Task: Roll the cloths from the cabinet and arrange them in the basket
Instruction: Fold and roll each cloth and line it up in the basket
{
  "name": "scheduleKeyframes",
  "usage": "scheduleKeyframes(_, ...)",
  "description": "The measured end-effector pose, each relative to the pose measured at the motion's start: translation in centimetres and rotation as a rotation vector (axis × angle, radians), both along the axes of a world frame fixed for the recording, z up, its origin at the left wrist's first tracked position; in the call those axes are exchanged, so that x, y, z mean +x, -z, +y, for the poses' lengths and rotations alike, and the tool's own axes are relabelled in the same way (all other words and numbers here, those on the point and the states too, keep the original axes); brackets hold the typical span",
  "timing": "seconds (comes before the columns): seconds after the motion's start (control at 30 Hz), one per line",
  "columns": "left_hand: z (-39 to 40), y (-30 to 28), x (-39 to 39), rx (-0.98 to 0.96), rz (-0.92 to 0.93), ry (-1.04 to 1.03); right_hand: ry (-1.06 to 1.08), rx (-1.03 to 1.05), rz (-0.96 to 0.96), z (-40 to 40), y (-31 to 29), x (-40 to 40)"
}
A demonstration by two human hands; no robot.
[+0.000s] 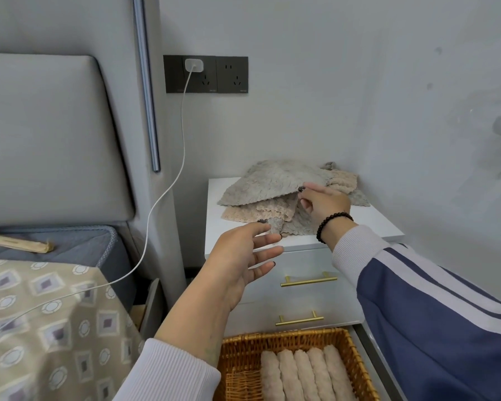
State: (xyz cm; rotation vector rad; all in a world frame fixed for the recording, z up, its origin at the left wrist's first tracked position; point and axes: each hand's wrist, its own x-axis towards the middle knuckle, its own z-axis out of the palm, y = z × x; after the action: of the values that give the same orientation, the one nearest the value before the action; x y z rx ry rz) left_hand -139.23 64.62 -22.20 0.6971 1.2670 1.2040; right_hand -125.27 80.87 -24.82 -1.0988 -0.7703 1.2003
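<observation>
Cloths [275, 180], no legible labels

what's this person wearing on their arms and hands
The right arm is in a navy sleeve with pale lilac stripes running along it and a ribbed pale lilac cuff. A bracelet of dark round beads circles the right wrist. The left arm shows only a ribbed pale lilac cuff, pushed back up the forearm. Both hands are bare of gloves, and their fingernails carry dark polish.
</observation>
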Motion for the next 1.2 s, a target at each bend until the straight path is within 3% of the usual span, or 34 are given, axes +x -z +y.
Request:
scheduleKeyframes(0.1,0.1,0.2,0.4,-0.013,0.010,0.011,-0.040,0.050,0.157,-2.5,-0.5,0.2)
scheduleKeyframes(0.23,0.4,0.9,1.0,-0.050,0.059,0.006,-0.151,0.011,0.211,-6.9,-0.3,0.0)
scheduleKeyframes(0.37,0.6,1.9,1.8,-0.128,0.063,-0.004,-0.216,-0.081,0.181,-10.5,-1.0,0.0)
scheduleKeyframes(0.6,0.5,2.7,2.2,-0.100,-0.280,0.016,-0.410,-0.214,0.047,-16.1,-1.3,0.8)
scheduleKeyframes(0.77,0.6,3.5,2.1,-0.052,-0.370,-0.068,-0.593,-0.252,-0.129,-19.0,-0.7,2.2)
scheduleKeyframes(0.87,0.7,4.1,2.2,-0.071,-0.282,-0.193,-0.707,-0.199,-0.322,-20.2,-0.4,3.0)
scheduleKeyframes(0.97,0.9,4.8,2.0,0.033,-0.136,-0.250,-0.772,-0.154,-0.445,-20.5,-0.4,3.9)
scheduleKeyframes(1.2,-0.6,3.8,1.9,0.269,0.230,-0.005,-0.450,-0.041,-0.589,-17.2,-1.0,7.0)
